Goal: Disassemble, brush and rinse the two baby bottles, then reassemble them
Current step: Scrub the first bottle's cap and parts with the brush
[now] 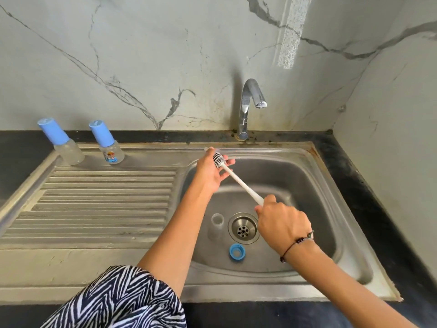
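My sleeve (123, 301) fills the foreground; right fingers (272, 200) curl round the brush (238, 179), left fingers (227, 162) pinch a clear part over the sink (314, 176).

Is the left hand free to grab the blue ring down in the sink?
Probably not yet: the left hand holds a clear part around the brush. Nothing covers the blue ring in the sink.
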Demonstrator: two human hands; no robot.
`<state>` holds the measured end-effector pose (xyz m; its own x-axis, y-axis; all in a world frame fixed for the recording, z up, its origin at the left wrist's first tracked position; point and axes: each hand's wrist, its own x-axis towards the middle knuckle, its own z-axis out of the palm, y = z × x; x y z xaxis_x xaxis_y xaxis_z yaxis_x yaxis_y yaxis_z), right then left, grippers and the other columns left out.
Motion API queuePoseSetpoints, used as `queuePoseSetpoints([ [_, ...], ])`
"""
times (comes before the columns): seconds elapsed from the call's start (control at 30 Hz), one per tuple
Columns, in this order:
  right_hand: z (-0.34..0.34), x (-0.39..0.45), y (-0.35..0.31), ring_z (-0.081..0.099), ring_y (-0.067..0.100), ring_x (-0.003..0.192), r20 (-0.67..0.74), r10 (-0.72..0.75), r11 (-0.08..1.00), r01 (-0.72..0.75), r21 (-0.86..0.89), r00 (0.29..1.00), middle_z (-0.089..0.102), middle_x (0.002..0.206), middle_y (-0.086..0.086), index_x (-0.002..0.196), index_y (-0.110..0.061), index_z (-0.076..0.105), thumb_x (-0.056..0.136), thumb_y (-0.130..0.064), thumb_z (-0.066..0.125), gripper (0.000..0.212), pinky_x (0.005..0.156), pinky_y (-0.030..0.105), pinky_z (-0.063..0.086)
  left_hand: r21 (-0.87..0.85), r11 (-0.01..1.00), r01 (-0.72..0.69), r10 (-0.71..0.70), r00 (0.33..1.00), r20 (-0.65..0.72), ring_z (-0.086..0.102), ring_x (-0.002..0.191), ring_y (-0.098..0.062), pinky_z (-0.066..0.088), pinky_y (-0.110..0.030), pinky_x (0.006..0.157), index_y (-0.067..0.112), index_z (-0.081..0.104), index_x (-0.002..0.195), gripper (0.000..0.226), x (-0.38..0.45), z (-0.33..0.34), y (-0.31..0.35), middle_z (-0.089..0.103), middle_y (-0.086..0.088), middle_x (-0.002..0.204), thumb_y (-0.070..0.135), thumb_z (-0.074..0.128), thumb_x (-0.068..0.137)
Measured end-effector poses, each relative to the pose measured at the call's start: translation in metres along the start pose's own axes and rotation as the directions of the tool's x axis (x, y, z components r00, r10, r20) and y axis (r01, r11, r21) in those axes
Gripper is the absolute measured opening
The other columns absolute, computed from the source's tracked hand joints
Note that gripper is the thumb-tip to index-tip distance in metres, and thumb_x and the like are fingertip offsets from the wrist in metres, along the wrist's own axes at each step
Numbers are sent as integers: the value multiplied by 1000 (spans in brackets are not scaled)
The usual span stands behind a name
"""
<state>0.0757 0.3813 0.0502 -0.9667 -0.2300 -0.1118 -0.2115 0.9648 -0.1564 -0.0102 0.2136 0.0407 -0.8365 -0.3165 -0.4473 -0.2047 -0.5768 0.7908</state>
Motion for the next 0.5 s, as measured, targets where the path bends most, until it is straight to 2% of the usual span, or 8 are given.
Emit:
queuePoseSetpoints([
  [0.13, 15, 3, 0, 64, 22, 72, -46, -40, 983, 31, -180, 998, 51, 76, -1, 89, -15, 26, 102, -37, 23, 26, 41, 27, 24, 170, 982, 80, -69, 995, -70, 60, 58, -19, 42, -28, 61, 19, 47, 85, 26, 1, 0, 5, 55, -4, 69, 39, 40, 100],
  [0.2, 16, 5, 3, 66, 23, 75, -63, -71, 973, 56, -223, 995, 58, 82, 0, 90, -16, 26, 103, -36, 23, 24, 40, 27, 21, 199, 976, 92, -76, 993, -86, 58, 59, -19, 42, -28, 61, 21, 49, 83, 25, 2, 1, 10, 58, -4, 63, 43, 47, 96],
  [0.27, 14, 7, 5, 63, 27, 75, -34, -71, 989, 66, -130, 997, 63, 86, 2, 89, -15, 28, 102, -37, 26, 26, 44, 29, 27, 155, 984, 88, -78, 994, -75, 62, 55, -17, 43, -26, 62, 22, 49, 84, 17, 5, 2, 12, 61, -1, 52, 34, 49, 96],
  [0.33, 8, 7, 5, 52, 25, 68, 42, -54, 994, 50, 95, 998, 57, 80, 4, 85, -14, 33, 101, -41, 29, 32, 54, 31, 33, 79, 995, 61, -61, 998, -2, 66, 52, -13, 45, -26, 67, 20, 48, 82, 13, 4, 3, 11, 63, 3, 50, 21, 46, 95],
  [0.37, 6, 7, 6, 46, 21, 61, 113, -52, 965, 21, 260, 992, 51, 72, 3, 79, -14, 35, 100, -42, 31, 36, 52, 30, 33, 31, 999, 39, -41, 998, 49, 68, 54, -12, 46, -27, 70, 18, 48, 79, 16, 4, 3, 9, 63, 3, 51, 16, 44, 95],
  [0.4, 4, 6, 7, 40, 17, 51, 219, -50, 879, -61, 472, 974, 45, 63, 1, 73, -13, 36, 99, -42, 34, 39, 46, 28, 31, -20, 1000, 21, -19, 995, 100, 69, 56, -13, 47, -28, 72, 16, 49, 77, 19, 3, 3, 7, 64, 2, 53, 12, 42, 94],
  [0.43, 4, 5, 9, 31, 14, 42, 346, -64, 719, -197, 666, 936, 38, 56, 0, 70, -14, 35, 99, -42, 37, 40, 40, 23, 27, -71, 997, 17, -6, 989, 148, 70, 60, -14, 48, -29, 75, 13, 51, 74, 23, 1, 2, 6, 63, 2, 54, 10, 41, 94],
  [0.5, 3, 2, 15, 19, 12, 35, 555, -174, 386, -462, 799, 814, 30, 50, -1, 68, -15, 38, 98, -44, 38, 41, 36, 17, 21, -145, 989, 31, 3, 974, 224, 70, 64, -17, 49, -33, 79, 9, 57, 64, 32, -4, 0, 3, 62, 0, 56, 8, 42, 93],
])
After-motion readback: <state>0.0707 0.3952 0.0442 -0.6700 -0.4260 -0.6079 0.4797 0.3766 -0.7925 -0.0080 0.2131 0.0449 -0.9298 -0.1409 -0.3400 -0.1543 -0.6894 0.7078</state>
